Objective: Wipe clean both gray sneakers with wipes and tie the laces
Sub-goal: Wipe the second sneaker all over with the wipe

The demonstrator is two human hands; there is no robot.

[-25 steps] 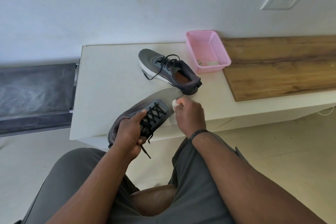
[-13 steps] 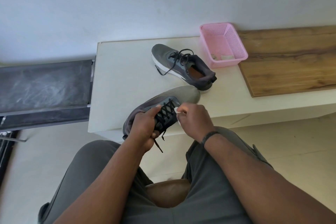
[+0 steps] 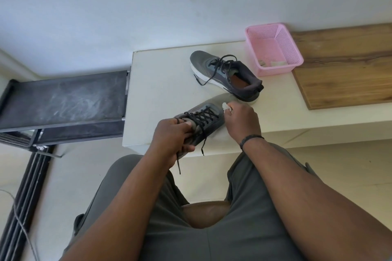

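Observation:
My left hand [image 3: 171, 135] grips the heel end of a gray sneaker [image 3: 212, 110] with black laces, holding it over the front edge of the white table [image 3: 161, 82]. Its toe points toward the far right. My right hand [image 3: 241, 122] pinches a small white wipe [image 3: 226, 106] against the sneaker's upper, just right of the laces. The lace ends hang loose below the shoe. The second gray sneaker [image 3: 224, 74] lies on the table behind, its laces untied and its opening facing right.
A pink mesh basket [image 3: 273, 48] holding a few white wipes stands at the back right, beside a wooden board [image 3: 347, 65]. A dark shelf [image 3: 63, 99] sits left of the table. My knees in gray shorts fill the foreground.
My right hand rubbed the wipe from the toe area back toward the laces, then out toward the toe again. The view drifted, so everything sits further right in the frame.

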